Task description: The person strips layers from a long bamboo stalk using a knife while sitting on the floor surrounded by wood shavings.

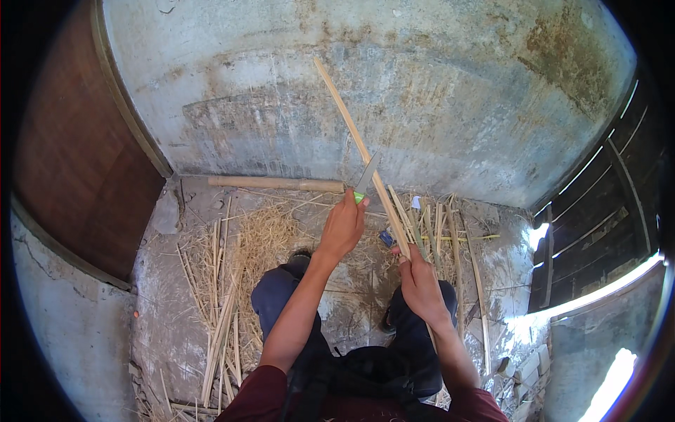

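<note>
My left hand (pixel 342 228) is closed around the green handle of a knife (pixel 368 175). The knife's grey blade points up and lies against, or just in front of, a long pale bamboo strip (pixel 349 121); I cannot tell whether they touch. In my right hand (pixel 422 283) the lower end of this strip is gripped, fingers wrapped round it. From there the strip slants up and to the left, its far end standing before the wall. Both forearms reach forward above my knees.
Curly bamboo shavings (pixel 266 235) and split strips (pixel 223 316) cover the floor at left. More strips (pixel 450 232) lie at right, near a small blue object (pixel 386 238). A bamboo pole (pixel 278 183) rests along the stained wall (pixel 422 91). A brown door (pixel 84 155) stands at left, dark slats (pixel 598 204) at right.
</note>
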`<action>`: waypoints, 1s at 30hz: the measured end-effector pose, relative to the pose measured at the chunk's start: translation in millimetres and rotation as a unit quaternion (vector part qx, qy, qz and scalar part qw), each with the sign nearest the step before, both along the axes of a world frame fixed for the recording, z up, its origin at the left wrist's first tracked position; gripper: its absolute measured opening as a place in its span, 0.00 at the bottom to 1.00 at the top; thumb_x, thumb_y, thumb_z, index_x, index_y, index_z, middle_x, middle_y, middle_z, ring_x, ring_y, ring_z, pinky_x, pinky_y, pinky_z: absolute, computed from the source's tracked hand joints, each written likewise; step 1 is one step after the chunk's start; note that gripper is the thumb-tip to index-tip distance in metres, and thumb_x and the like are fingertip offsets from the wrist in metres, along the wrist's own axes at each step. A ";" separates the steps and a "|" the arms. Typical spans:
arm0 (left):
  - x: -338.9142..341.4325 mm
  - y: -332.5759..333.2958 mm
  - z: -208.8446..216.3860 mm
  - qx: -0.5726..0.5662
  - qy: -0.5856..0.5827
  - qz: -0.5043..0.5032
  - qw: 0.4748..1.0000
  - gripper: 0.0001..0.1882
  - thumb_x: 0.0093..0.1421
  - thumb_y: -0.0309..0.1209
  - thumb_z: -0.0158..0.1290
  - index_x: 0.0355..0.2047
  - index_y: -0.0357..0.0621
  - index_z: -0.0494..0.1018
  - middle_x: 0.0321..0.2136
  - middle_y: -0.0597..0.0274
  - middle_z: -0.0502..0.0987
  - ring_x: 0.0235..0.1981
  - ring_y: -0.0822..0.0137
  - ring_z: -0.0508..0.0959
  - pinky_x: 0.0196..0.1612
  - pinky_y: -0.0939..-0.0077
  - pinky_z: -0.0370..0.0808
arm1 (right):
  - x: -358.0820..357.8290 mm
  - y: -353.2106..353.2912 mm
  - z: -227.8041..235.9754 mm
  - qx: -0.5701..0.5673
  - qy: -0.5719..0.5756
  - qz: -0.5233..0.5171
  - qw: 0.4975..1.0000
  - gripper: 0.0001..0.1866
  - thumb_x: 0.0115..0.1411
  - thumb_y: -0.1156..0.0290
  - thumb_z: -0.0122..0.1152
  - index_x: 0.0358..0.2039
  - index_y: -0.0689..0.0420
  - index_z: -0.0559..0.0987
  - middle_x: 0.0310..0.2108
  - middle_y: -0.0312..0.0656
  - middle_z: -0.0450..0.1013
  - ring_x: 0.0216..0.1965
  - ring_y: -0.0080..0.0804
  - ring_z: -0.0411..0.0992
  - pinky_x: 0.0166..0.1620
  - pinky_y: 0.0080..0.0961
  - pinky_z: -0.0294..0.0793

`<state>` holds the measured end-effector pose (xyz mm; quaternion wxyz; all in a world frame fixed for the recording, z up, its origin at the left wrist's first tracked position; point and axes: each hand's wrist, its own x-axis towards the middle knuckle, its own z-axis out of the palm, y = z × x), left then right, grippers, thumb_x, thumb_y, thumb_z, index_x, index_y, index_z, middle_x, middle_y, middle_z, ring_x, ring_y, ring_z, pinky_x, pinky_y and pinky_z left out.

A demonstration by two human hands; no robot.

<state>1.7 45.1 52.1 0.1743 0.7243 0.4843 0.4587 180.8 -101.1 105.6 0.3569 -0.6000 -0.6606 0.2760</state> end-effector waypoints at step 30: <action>-20.1 13.3 15.6 0.006 0.004 0.167 0.986 0.17 0.69 0.33 0.52 0.30 0.33 0.84 0.23 0.33 0.78 0.27 0.33 0.79 0.34 0.44 0.75 | -7.3 -23.7 -7.1 0.036 -0.096 0.037 0.994 0.13 0.69 0.78 0.49 0.54 0.63 0.67 0.25 0.65 0.75 0.30 0.69 0.76 0.33 0.61 0.74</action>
